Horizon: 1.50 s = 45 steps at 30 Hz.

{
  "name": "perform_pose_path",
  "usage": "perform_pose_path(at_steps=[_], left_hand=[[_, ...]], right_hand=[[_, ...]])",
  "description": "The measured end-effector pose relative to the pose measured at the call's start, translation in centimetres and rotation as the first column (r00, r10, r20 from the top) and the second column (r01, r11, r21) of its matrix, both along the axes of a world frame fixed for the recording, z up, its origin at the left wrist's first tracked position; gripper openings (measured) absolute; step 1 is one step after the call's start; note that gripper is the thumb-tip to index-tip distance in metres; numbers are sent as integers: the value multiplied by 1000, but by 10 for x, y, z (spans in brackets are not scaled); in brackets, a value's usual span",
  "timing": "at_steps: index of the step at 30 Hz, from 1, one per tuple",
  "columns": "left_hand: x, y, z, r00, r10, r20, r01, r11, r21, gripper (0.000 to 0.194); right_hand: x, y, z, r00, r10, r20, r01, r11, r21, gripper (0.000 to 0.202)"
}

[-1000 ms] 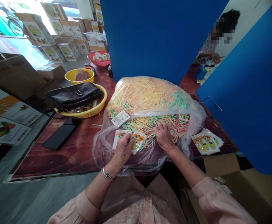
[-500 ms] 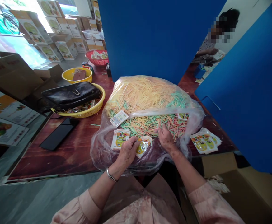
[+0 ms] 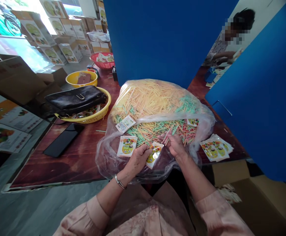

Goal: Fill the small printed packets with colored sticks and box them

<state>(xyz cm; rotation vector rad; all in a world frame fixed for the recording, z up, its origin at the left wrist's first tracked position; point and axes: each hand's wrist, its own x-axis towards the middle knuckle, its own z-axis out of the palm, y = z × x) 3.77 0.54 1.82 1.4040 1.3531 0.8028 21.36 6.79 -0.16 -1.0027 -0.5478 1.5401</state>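
Observation:
Closed on a small printed packet [image 3: 154, 156], my left hand [image 3: 140, 158] is at the front of a big clear plastic bag [image 3: 103, 155]. My right hand [image 3: 176, 146] holds a few thin coloured sticks [image 3: 168, 136], pink and green, just right of the packet. Behind both hands, a heap of thin sticks [image 3: 152, 98] in yellow, orange, green and pink fills the bag. Another stack of printed packets [image 3: 127, 146] lies left of my left hand. A small printed card [image 3: 125, 124] rests on the bag's edge.
More packets [image 3: 216, 149] lie fanned at the right. On the left are a black phone [image 3: 62, 140], a black handbag [image 3: 76, 98] on a yellow basket [image 3: 99, 115], and a red basket [image 3: 103, 64]. Blue panels [image 3: 155, 39] stand behind; a person [image 3: 221, 52] sits beyond them.
My right hand has turned and lifted slightly out of the heap, with sticks now showing in its fingers. My left hand and its packet have shifted a little right, toward it.

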Motion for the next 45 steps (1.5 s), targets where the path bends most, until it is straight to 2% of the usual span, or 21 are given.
perform_pose_path(at_steps=[5,7,10,16,20,22,26,29,34,40,45], left_hand=[[-1,-1,2,998,10,-62,-7,999,42,27],[0,-2,4,997,-2,-75,7,998,61,25],[2,-2,3,999,9,-34,-7,998,59,23],[5,-2,-2,994,13,105,-9,999,-35,23],[6,-3,4,973,-34,227,70,986,-153,23],[7,-3,6,961,-10,278,65,980,-190,25],[9,-3,7,941,59,333,24,971,-238,29],[9,-3,7,945,47,325,31,972,-231,28],[7,-4,9,939,-34,342,124,962,-244,31],[6,-2,2,926,27,377,73,966,-249,31],[5,0,2,941,43,337,22,982,-188,26]], right_hand=[[-10,-6,22,986,-154,71,140,975,170,17],[-14,-10,33,982,-170,81,143,955,260,16],[-18,-16,42,987,-129,92,91,936,339,16],[-23,-23,37,994,-40,103,0,934,357,19],[-21,-22,38,991,-100,94,52,908,416,18],[-21,-23,39,987,-123,106,64,896,439,20],[-23,-29,36,983,-77,167,-4,898,439,19],[-24,-32,34,982,-66,177,-16,904,428,17],[-21,-28,39,977,-116,180,21,887,461,15],[-25,-32,31,980,-73,186,-17,897,442,16],[-29,-37,22,980,-50,193,-41,898,438,15]])
